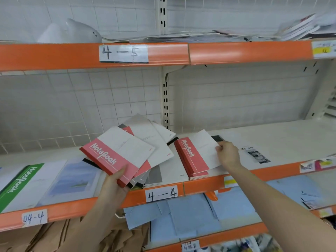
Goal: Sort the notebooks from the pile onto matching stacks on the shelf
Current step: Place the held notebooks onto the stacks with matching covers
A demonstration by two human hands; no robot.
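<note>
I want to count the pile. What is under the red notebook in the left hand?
Under the red notebook gripped by the left hand lie fanned white, red and grey notebooks. How many it covers cannot be seen.

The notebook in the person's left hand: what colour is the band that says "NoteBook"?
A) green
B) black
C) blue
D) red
D: the notebook held up by the left hand has a red band with white lettering; the green notebook lies flat on the shelf further left.

Above me a white plastic scoop (80, 32) lies beside loose papers (181, 36). Below sit blue envelopes (181, 215) and brown paper bags (54, 237).
</note>
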